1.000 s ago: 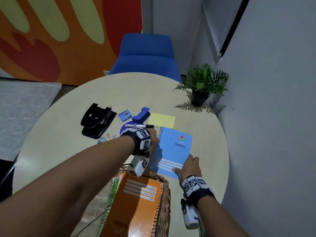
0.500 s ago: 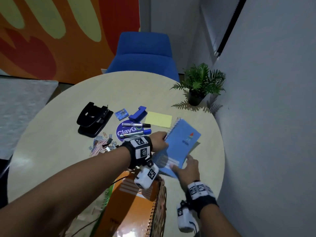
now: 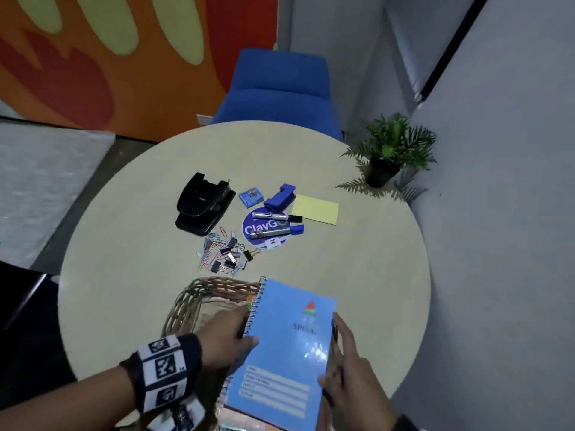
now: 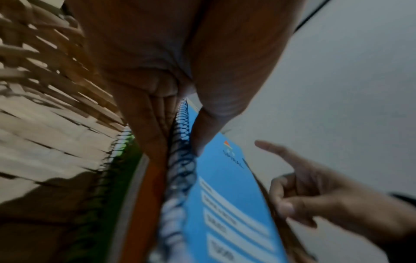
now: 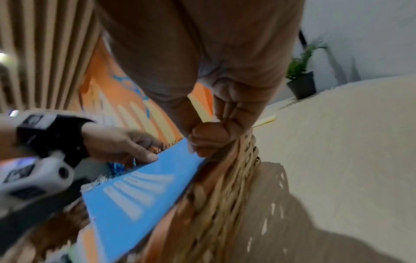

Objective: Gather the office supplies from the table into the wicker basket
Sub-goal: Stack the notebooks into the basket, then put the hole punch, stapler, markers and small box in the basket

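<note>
A blue spiral notebook [image 3: 286, 346] hangs tilted over the wicker basket [image 3: 211, 287] at the table's near edge. My left hand [image 3: 245, 334] pinches its spiral side, with the thumb [image 4: 198, 137] on the cover and the fingers underneath. My right hand [image 3: 337, 346] holds the opposite edge, its thumb [image 5: 201, 140] pressing the cover beside the basket wall [image 5: 227, 195] and its index finger stretched out. An orange notebook [image 4: 146, 195] and a green one [image 4: 121, 169] lie in the basket below. Markers [image 3: 277, 225], a blue stapler [image 3: 280, 197], a hole punch [image 3: 202, 206] and clips [image 3: 224, 253] lie mid-table.
A yellow sticky pad [image 3: 314, 209] and a small blue staple box [image 3: 250, 195] lie by the stapler. The markers rest on a round blue sticker [image 3: 261, 237]. A potted plant [image 3: 389, 157] stands at the far right edge, and a blue chair [image 3: 277, 85] stands behind the round table [image 3: 124, 275].
Both hands lifted the blue notebook off the table and carried it toward me, over the basket. The clips, earlier hidden by my left arm, now show.
</note>
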